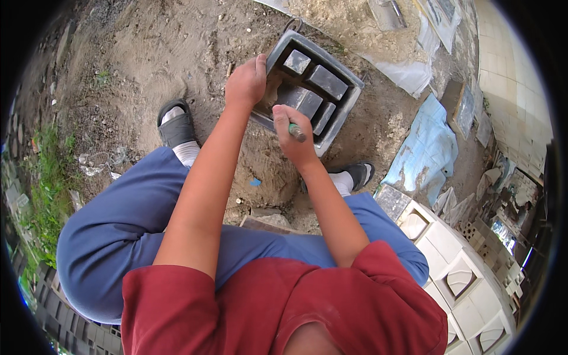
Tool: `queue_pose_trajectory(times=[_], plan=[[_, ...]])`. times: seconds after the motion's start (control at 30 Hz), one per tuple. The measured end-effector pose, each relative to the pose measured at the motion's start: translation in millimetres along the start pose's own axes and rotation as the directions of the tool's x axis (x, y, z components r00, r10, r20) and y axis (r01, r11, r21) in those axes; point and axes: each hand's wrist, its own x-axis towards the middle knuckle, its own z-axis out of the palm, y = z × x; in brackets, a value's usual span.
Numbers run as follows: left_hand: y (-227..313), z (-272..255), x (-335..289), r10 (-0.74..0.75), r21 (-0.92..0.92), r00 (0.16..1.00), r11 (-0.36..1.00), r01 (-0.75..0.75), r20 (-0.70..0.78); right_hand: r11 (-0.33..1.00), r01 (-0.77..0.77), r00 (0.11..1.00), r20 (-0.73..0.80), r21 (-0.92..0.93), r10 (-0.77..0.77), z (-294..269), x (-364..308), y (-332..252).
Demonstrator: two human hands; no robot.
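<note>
A dark grey box-shaped mould [348,111] with several raised rectangular blocks inside lies tilted on the dirt, beyond my knees. My left hand [247,83] is closed on its left rim, with the thumb over the edge. Over the mould's near side, my right hand [293,127] is wrapped around a hand tool's green handle [297,132]. The handle's end points back toward me; the tool's working end is hidden by my fist and cannot be made out. Some brown material lies in the mould's left channel, beside the blocks.
A blue sheet [423,145] and a white plastic sheet [408,74] lie on the ground at right. White cast blocks [467,278] are stacked at lower right. A flat tool [387,13] rests near a sand pile. My sandalled feet flank the mould's near side.
</note>
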Motion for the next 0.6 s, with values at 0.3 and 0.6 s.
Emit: queue_pose_trajectory(times=[0.3, 0.6], plan=[[-1, -2, 1, -0.029, -0.002, 0.999, 1.0, 0.029, 0.042, 0.998, 0.033, 0.999, -0.014, -0.051, -0.034, 6, 15, 7], [-12, 6, 8, -0.045, -0.088, 0.998, 0.995, 0.049, 0.048, 0.947, 0.162, 0.903, 0.345, 0.276, -0.255, -27, 23, 17]])
